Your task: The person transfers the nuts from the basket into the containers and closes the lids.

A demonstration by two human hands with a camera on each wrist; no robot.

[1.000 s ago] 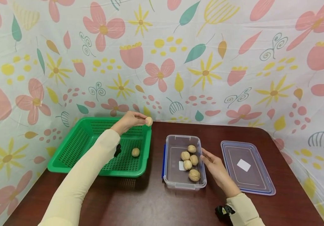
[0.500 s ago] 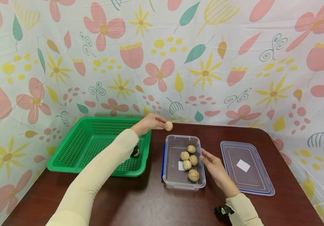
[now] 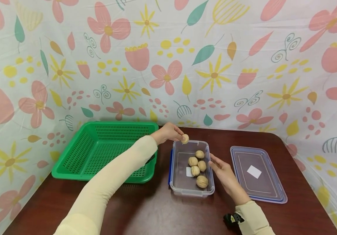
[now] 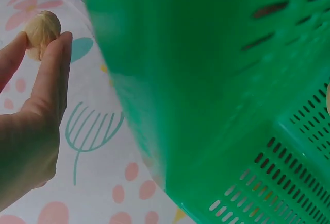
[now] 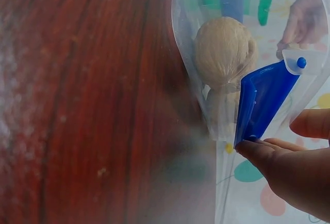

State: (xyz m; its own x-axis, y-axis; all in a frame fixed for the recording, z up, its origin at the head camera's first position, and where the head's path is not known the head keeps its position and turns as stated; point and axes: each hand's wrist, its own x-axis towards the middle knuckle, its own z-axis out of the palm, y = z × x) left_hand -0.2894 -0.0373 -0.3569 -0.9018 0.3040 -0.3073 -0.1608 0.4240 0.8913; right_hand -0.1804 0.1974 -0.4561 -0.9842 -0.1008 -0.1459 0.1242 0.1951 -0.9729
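My left hand [image 3: 168,133] pinches a walnut [image 3: 185,139] between thumb and fingertips, at the far left end of a clear plastic box [image 3: 192,193]. The left wrist view shows that same walnut [image 4: 43,34] held clear of the green basket. Several walnuts [image 3: 202,181] lie inside the box, mostly along its right half. My right hand [image 3: 225,176] rests against the box's right side with its fingers fairly straight. In the right wrist view, its fingertips touch a blue latch flap [image 5: 265,100] that hangs outward.
Left of the box stands a green perforated basket [image 3: 61,171], partly covered by my left sleeve. At its edge in the left wrist view is a sliver of a walnut [image 4: 328,99]. A blue-edged lid [image 3: 264,178] lies right of the box. A flowered cloth [image 3: 168,49] hangs behind the table.
My left hand has carried the walnut rightward from the basket's far right corner, then lowered it to the box's far end. The right hand and box have stayed put.
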